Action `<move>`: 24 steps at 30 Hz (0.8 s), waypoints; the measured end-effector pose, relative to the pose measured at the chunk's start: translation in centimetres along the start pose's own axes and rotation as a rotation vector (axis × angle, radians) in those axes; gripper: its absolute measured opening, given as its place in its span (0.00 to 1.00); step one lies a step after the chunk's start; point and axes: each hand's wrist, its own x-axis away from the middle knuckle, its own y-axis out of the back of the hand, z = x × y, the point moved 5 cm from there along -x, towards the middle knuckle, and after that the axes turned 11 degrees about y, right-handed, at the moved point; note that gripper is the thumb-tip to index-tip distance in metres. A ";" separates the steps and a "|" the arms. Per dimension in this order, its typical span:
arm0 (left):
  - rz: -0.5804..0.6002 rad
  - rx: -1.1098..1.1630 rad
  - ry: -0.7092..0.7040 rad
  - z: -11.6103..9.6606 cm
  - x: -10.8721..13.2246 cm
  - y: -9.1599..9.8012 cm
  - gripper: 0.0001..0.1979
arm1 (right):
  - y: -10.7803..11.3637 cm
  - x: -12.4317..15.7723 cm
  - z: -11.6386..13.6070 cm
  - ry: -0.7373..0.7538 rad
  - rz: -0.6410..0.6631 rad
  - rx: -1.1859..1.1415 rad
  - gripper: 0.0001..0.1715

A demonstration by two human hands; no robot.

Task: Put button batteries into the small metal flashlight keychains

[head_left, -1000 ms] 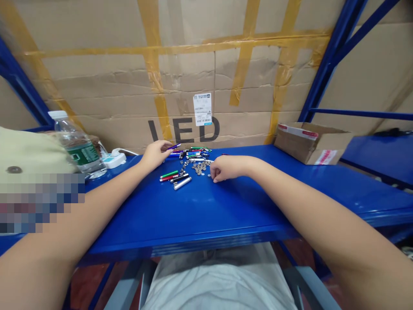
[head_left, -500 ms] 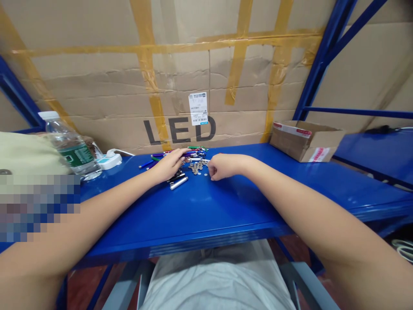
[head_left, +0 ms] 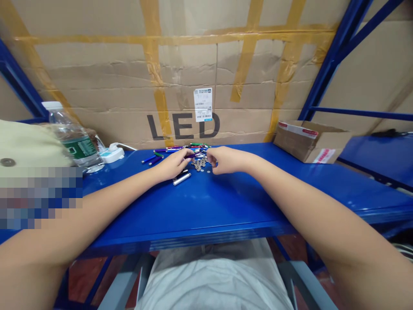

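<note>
My left hand (head_left: 174, 164) is closed at the near side of a pile of coloured pen-shaped metal tubes (head_left: 166, 150). Between its thumb and fingers shows a dark purple pen-shaped tube (head_left: 189, 156). Beside that hand, a silver tube (head_left: 182, 179) lies loose on the blue table (head_left: 200, 206). My right hand (head_left: 224, 160) hovers at the right edge of a heap of small round silver discs (head_left: 200, 164), which look like button cells. Its fingers are curled into a pinch, and whatever they hold is hidden.
On the left stand a plastic water bottle (head_left: 79, 146) and a white device with a cable (head_left: 112, 154), beside a pale green bag (head_left: 29, 142). An open cardboard box (head_left: 309, 142) sits at the right. A large taped carton (head_left: 180, 77) closes off the back.
My left hand has gone from lying spread over the tubes to gripping a purple one. My right hand's fingers have risen slightly off the table by the discs. The view has shifted a little.
</note>
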 end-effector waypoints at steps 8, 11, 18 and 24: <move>-0.001 -0.006 -0.012 -0.3 0.2 0.0 0.09 | 1.8 0.2 0.6 0.017 -0.348 -0.213 0.12; 0.001 -0.037 -0.024 -0.4 0.2 0.0 0.10 | 1.7 0.1 1.0 0.056 -0.385 -0.236 0.12; -0.008 -0.091 -0.076 -0.6 0.3 -0.1 0.10 | 1.5 -0.4 1.4 0.159 -0.406 -0.136 0.09; 0.004 -0.099 -0.106 -0.7 0.5 -0.1 0.11 | 1.3 -0.5 1.5 0.234 -0.423 -0.074 0.05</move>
